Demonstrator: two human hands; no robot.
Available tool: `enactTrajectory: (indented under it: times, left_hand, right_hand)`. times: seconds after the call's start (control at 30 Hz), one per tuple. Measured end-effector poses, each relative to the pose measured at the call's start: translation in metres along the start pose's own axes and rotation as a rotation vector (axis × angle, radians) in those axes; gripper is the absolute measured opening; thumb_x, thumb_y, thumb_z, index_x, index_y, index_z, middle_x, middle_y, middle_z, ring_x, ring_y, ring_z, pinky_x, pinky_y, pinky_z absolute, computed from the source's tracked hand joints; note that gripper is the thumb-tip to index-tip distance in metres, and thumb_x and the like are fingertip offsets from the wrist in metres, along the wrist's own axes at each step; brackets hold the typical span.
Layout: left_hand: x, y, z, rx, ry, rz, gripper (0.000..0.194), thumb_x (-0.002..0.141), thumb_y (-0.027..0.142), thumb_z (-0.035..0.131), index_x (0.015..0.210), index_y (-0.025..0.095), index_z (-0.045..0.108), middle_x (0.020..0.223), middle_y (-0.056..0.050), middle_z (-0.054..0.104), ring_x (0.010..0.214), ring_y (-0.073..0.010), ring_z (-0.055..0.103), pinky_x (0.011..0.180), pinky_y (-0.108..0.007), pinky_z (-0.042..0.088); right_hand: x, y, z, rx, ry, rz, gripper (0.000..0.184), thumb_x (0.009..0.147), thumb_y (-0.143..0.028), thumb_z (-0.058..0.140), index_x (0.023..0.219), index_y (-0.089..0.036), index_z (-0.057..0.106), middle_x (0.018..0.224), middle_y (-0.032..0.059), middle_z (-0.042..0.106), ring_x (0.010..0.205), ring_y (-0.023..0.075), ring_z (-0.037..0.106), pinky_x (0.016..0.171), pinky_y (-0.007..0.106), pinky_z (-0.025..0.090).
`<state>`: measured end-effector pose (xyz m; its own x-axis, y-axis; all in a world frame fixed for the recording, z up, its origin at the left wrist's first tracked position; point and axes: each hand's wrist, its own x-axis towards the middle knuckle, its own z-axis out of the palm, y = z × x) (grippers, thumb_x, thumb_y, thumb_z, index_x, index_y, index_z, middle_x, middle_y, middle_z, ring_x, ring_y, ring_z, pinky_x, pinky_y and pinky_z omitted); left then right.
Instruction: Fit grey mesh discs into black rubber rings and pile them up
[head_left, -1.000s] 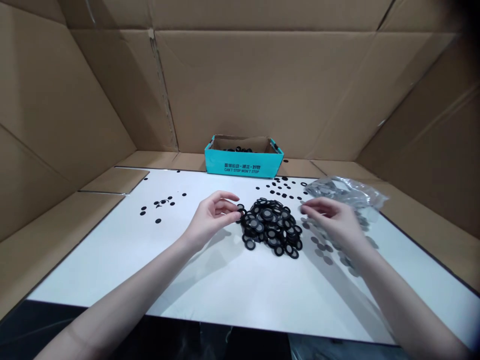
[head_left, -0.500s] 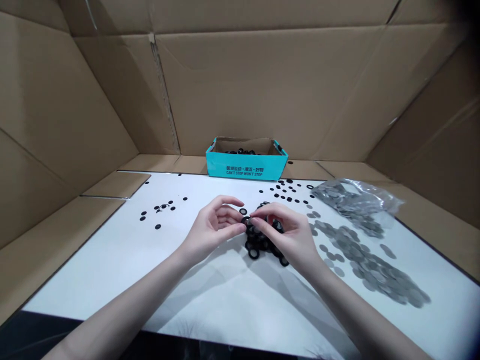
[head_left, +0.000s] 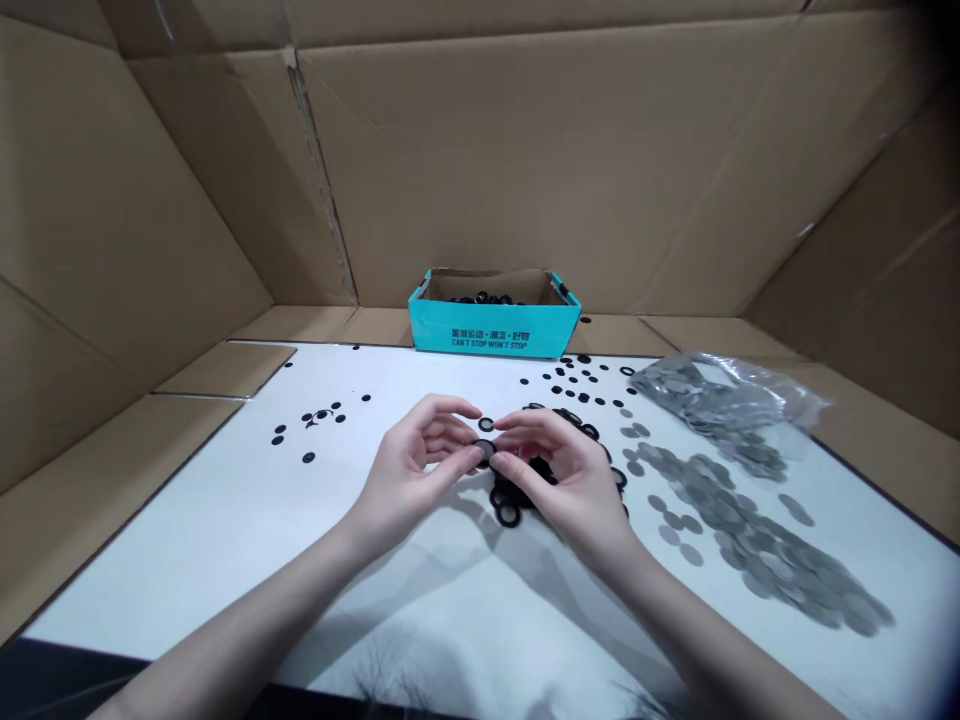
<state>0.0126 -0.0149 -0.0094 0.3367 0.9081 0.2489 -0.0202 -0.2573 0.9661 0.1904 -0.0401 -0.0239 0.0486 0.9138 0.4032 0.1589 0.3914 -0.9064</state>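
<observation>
At your far left, cardboard (head_left: 105,200) walls in the white table (head_left: 225,540). On the table's left part lie scattered black dots (head_left: 309,458), well apart from your hands, with a thin curved sliver (head_left: 327,410) among them. Next comes your left hand (head_left: 424,455), its thumb and fingers closed on 1 black ring (head_left: 486,453) with a grey centre. You hold that ring up in front of you, between your 2 hands. Just beyond it shows 1 more ring (head_left: 486,425); whether it touches your fingertips, you cannot tell from here. Farther back, the teal box (head_left: 491,328) stands at the table's far edge with black pieces (head_left: 484,298) inside. The pile (head_left: 508,514) of black rings sits below and behind your right hand (head_left: 562,465), which hides much of it. That hand pinches the same ring from its right side. Behind it, more small dots (head_left: 583,398) spread over the table. To the right, a clear bag (head_left: 712,390) lies on its side, grey discs (head_left: 765,545) inside it and in a long heap in front of it
</observation>
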Motion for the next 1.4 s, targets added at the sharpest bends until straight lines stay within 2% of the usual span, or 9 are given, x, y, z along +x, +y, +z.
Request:
enactTrajectory:
  times: [0.13,0.3,0.5,0.7,0.87,1.03,1.23,1.4]
  left_hand:
    - [-0.001,-0.001,0.0,0.069,0.016,0.008,0.027,0.085,0.028,0.077,0.107,0.02,0.062,0.086,-0.002,0.07,0.083,-0.0154,0.071,0.075,-0.024,0.057]
    - [-0.001,-0.002,0.0,0.103,-0.031,0.034,0.026,0.089,0.026,0.072,0.112,0.021,0.061,0.092,-0.003,0.071,0.084,-0.0151,0.071,0.077,-0.025,0.057]
    - [0.0,-0.002,0.003,0.111,-0.038,0.072,0.02,0.088,0.023,0.071,0.106,0.021,0.063,0.089,-0.002,0.067,0.085,-0.0153,0.069,0.079,-0.026,0.057]
    - [0.002,-0.002,0.0,0.087,-0.087,0.06,0.022,0.087,0.021,0.07,0.105,0.021,0.059,0.084,0.0,0.064,0.083,-0.0131,0.066,0.077,-0.024,0.056]
    - [0.004,-0.001,-0.003,0.09,-0.157,0.041,0.024,0.086,0.022,0.071,0.105,0.02,0.056,0.086,0.0,0.064,0.081,-0.0113,0.064,0.076,-0.022,0.054]
    - [0.004,-0.002,-0.007,0.13,-0.229,0.068,0.021,0.088,0.022,0.07,0.104,0.019,0.057,0.087,0.0,0.063,0.081,-0.0108,0.063,0.077,-0.022,0.053]
    - [0.005,-0.003,-0.008,0.121,-0.232,0.076,0.02,0.088,0.022,0.071,0.102,0.018,0.056,0.087,0.0,0.062,0.08,-0.011,0.062,0.077,-0.024,0.053]
    - [0.006,-0.003,-0.009,0.066,-0.249,0.068,0.023,0.089,0.023,0.072,0.104,0.018,0.055,0.087,0.0,0.062,0.082,-0.0104,0.062,0.08,-0.024,0.053]
  right_hand:
    - [-0.005,-0.001,0.001,-0.02,0.024,0.014,0.016,0.08,-0.024,0.075,0.095,-0.025,0.069,0.077,0.0009,0.077,0.075,0.0195,0.077,0.066,0.03,0.056]
    - [-0.008,0.001,0.003,-0.047,0.032,0.0,0.017,0.081,-0.026,0.073,0.096,-0.026,0.066,0.08,0.0012,0.076,0.075,0.0199,0.077,0.067,0.032,0.057]
    - [-0.01,0.003,0.004,-0.046,0.041,-0.017,0.019,0.082,-0.028,0.072,0.098,-0.026,0.062,0.083,0.0018,0.076,0.077,0.0201,0.076,0.068,0.032,0.056]
    - [-0.01,0.005,-0.001,-0.008,0.007,0.043,0.023,0.081,-0.027,0.073,0.095,-0.027,0.055,0.076,-0.0013,0.073,0.067,0.0156,0.064,0.065,0.03,0.05]
    - [-0.01,0.003,-0.005,-0.003,0.008,0.035,0.026,0.08,-0.027,0.072,0.088,-0.028,0.047,0.076,-0.0024,0.072,0.063,0.0132,0.053,0.065,0.029,0.045]
    - [-0.011,0.002,-0.005,-0.03,0.008,0.043,0.028,0.08,-0.026,0.071,0.087,-0.028,0.044,0.077,-0.0025,0.072,0.065,0.0136,0.05,0.064,0.029,0.043]
    - [-0.013,0.003,-0.007,-0.144,-0.036,-0.028,0.026,0.083,-0.022,0.066,0.087,-0.028,0.04,0.079,-0.0021,0.069,0.066,0.0135,0.046,0.064,0.028,0.042]
    - [-0.014,0.004,-0.008,-0.16,-0.022,-0.071,0.027,0.084,-0.021,0.065,0.087,-0.028,0.039,0.079,-0.003,0.07,0.067,0.0137,0.047,0.064,0.028,0.042]
